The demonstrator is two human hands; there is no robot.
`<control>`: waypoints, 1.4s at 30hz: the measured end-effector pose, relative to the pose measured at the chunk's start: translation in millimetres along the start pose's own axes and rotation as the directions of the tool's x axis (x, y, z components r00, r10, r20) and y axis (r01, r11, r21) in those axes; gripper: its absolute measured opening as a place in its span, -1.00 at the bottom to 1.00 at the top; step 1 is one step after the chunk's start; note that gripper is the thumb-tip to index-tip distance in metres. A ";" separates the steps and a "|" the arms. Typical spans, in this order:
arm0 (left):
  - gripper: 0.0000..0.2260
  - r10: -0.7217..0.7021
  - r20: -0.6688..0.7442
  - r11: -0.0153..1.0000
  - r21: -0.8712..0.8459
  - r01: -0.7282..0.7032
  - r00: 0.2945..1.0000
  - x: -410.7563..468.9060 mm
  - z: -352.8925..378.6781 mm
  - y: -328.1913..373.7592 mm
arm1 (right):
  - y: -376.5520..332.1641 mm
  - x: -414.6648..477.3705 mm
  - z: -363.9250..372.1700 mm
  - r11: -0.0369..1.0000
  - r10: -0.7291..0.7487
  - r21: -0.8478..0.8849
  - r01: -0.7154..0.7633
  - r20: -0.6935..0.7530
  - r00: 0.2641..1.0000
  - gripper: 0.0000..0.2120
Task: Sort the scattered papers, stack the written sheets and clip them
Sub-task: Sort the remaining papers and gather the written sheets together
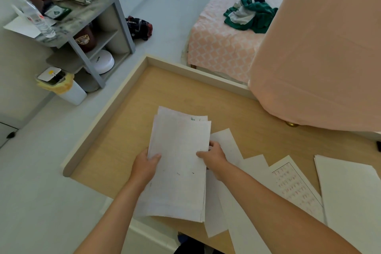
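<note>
Nearest the lens, a stack of sheets (179, 163) is gripped at both long edges. The left hand (144, 166) is clamped on the left edge with its thumb on top, and the right hand (213, 158) on the right edge likewise. The stack is held over the near part of the wooden desk (127, 126), its far ends slightly offset. Gathering is judged to be in hand. Squaring is called for next, then collection of the printed grid sheet (294, 185) and the blank sheet (224, 140) at right. No clip can be seen. Open desk lies ahead, bounded by a raised rim (99, 128). The far right is crowded by a pink draped bulk (319, 57).
</note>
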State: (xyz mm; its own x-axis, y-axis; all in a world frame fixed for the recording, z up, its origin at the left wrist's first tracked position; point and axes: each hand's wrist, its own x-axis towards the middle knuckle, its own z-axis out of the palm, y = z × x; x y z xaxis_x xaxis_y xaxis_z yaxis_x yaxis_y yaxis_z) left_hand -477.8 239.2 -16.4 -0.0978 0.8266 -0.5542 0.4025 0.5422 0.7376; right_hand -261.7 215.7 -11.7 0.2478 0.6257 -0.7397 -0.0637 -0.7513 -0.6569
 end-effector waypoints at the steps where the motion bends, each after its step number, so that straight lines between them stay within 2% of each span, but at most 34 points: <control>1: -0.71 0.023 0.012 0.999 -0.040 -0.023 1.000 -2.4 -5.0 4.3 | -0.8 -2.1 -3.1 1.000 -0.005 0.018 0.005 0.010 1.000 -0.63; 6: -0.71 0.070 0.111 0.964 -0.264 -0.038 0.991 -12.6 -18.8 25.1 | -5.6 -20.3 -26.7 0.994 -0.080 0.086 0.070 0.126 0.989 -0.77; 9: -0.71 0.049 0.240 0.941 -0.336 0.036 0.969 -24.7 3.7 30.6 | 2.1 -32.0 -51.8 0.989 -0.140 -0.032 0.141 0.044 0.989 -0.74; 12: -0.73 0.018 0.388 0.979 -0.195 0.063 0.921 -44.4 44.2 28.4 | 24.7 -44.3 -89.1 0.984 -0.147 -0.117 0.134 -0.114 0.983 -0.78; 16: -0.66 0.084 0.477 0.986 0.085 -0.141 0.875 -73.2 107.1 21.3 | 66.9 -58.3 -143.6 0.979 -0.086 -0.202 0.039 -0.233 0.969 -0.77; 17: -0.63 0.104 0.489 0.950 0.209 -0.232 0.866 -77.5 120.9 19.8 | 77.4 -61.1 -153.9 0.969 -0.071 -0.248 0.006 -0.255 0.964 -0.71; 19: -0.54 0.172 0.480 0.761 0.490 -0.426 0.860 -78.9 142.9 16.0 | 102.7 -59.0 -171.8 0.937 -0.042 -0.345 -0.058 -0.277 0.960 -0.56; 20: -0.50 0.205 0.473 0.659 0.580 -0.479 0.857 -78.2 151.9 13.9 | 115.9 -55.2 -179.5 0.918 -0.024 -0.384 -0.095 -0.294 0.956 -0.50; 22: -0.44 0.232 0.462 0.551 0.663 -0.507 0.856 -79.6 165.3 13.9 | 129.5 -54.9 -188.6 0.869 0.007 -0.463 -0.177 -0.345 0.938 -0.50; 25: -0.48 0.257 0.409 0.491 0.725 -0.483 0.876 -78.3 180.5 13.2 | 130.0 -60.3 -195.2 0.825 -0.013 -0.529 -0.202 -0.375 0.927 -0.57; 27: -0.56 0.222 0.379 0.510 0.740 -0.438 0.898 -71.9 188.1 12.8 | 133.5 -57.7 -197.7 0.836 -0.024 -0.518 -0.180 -0.362 0.932 -0.61; 29: -0.71 0.163 0.355 0.570 0.728 -0.382 0.921 -62.7 191.9 15.0 | 135.4 -56.9 -201.9 0.872 -0.016 -0.467 -0.146 -0.325 0.945 -0.62; 31: -0.94 0.139 0.348 0.563 0.743 -0.363 0.927 -56.6 190.9 19.1 | 139.0 -55.5 -206.8 0.914 -0.017 -0.393 -0.100 -0.285 0.958 -0.61; 34: -0.87 0.169 0.381 0.520 0.749 -0.410 0.909 -54.4 191.1 17.8 | 141.5 -55.5 -209.2 0.920 -0.032 -0.384 -0.081 -0.279 0.960 -0.64; 35: -0.95 0.190 0.380 0.527 0.739 -0.420 0.905 -55.2 191.4 14.8 | 142.0 -56.3 -208.4 0.919 -0.029 -0.383 -0.090 -0.293 0.956 -0.61; 36: -0.86 0.219 0.367 0.530 0.734 -0.426 0.904 -56.9 192.7 10.3 | 143.2 -56.2 -206.7 0.915 -0.024 -0.389 -0.103 -0.307 0.951 -0.57; 38: -0.55 0.272 0.360 0.508 0.734 -0.451 0.893 -60.8 193.3 2.2 | 140.7 -57.6 -202.2 0.886 0.009 -0.435 -0.162 -0.333 0.943 -0.49; 40: -0.53 0.314 0.343 0.480 0.747 -0.460 0.885 -63.9 194.4 -2.3 | 136.7 -57.5 -199.4 0.868 0.012 -0.461 -0.182 -0.346 0.938 -0.46; 42: -0.57 0.287 0.324 0.538 0.724 -0.432 0.901 -64.1 195.2 -2.4 | 135.4 -54.6 -199.8 0.902 0.006 -0.403 -0.155 -0.349 0.937 -0.47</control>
State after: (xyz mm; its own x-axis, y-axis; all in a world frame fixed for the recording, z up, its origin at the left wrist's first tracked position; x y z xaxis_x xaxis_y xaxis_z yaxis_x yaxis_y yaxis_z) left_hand -294.8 155.5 -57.9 0.3228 0.8519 -0.4125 0.9177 -0.1749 0.3568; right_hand -90.7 37.9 -31.0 0.5690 0.5088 -0.6460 0.2935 -0.8595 -0.4185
